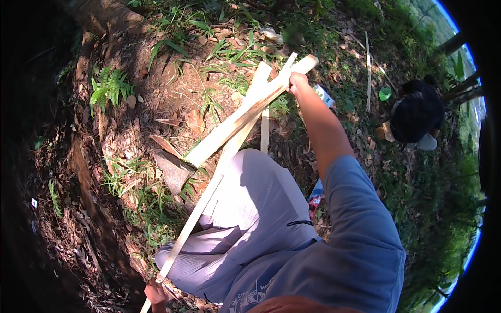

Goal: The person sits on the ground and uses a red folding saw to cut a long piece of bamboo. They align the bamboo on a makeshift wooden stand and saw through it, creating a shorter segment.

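Observation:
Near the lower left edge, my left hand (155, 294) is closed round the low end of a long pale wooden strip (197, 209). The strip slants up past my bent knee and passes under a thicker split piece of wood (229, 128). My right hand (298, 83), arm stretched out, grips that thicker piece close to its far end. Its near end rests by a grey-brown stone or wood chunk (174, 171). Another narrow pale strip (265, 133) shows behind them, partly hidden by my knee. My fingers are small in view and partly hidden.
Leaf-littered ground slopes around me, with a fern (111, 87) and grass tufts. A thin pole (368, 73) lies at upper right. A dark bag-like object (417, 111) sits beyond it, near a green wrapper (385, 94). A white-green carton (323, 96) lies by my right forearm.

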`<move>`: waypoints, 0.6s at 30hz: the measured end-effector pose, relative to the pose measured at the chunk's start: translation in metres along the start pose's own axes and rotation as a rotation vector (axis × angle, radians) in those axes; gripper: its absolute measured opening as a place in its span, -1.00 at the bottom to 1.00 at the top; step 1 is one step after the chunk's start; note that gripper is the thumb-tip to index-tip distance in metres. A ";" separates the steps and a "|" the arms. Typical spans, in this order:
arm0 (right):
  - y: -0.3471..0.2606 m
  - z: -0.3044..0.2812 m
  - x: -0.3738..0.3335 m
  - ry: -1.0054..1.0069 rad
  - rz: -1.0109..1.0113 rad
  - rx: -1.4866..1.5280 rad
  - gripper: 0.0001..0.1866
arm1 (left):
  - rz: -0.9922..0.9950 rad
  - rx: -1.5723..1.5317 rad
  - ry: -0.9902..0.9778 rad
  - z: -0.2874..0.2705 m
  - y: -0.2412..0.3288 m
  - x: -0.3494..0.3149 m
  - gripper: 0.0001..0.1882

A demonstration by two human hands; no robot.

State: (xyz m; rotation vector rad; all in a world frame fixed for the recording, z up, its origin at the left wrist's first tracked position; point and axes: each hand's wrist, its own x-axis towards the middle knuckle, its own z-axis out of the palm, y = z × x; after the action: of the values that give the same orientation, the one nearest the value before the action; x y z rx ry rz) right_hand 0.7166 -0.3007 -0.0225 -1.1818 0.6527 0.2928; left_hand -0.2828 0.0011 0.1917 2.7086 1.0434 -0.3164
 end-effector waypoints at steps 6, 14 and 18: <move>0.017 0.011 0.068 -0.013 -0.091 -0.183 -0.71 | -0.073 0.070 -0.042 0.019 -0.026 -0.012 -0.43; 0.024 -0.004 0.127 -0.023 -0.056 -0.264 -0.71 | -0.032 0.218 0.031 0.018 -0.016 -0.005 -0.51; 0.023 -0.007 0.146 -0.027 -0.046 -0.392 -0.64 | -0.011 0.278 0.054 0.020 -0.018 -0.001 -0.55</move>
State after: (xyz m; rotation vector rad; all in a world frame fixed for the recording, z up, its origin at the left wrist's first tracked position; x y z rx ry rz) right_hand 0.8165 -0.3161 -0.1310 -1.5626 0.5570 0.4092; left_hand -0.2982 0.0077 0.1702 2.9724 1.1027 -0.4217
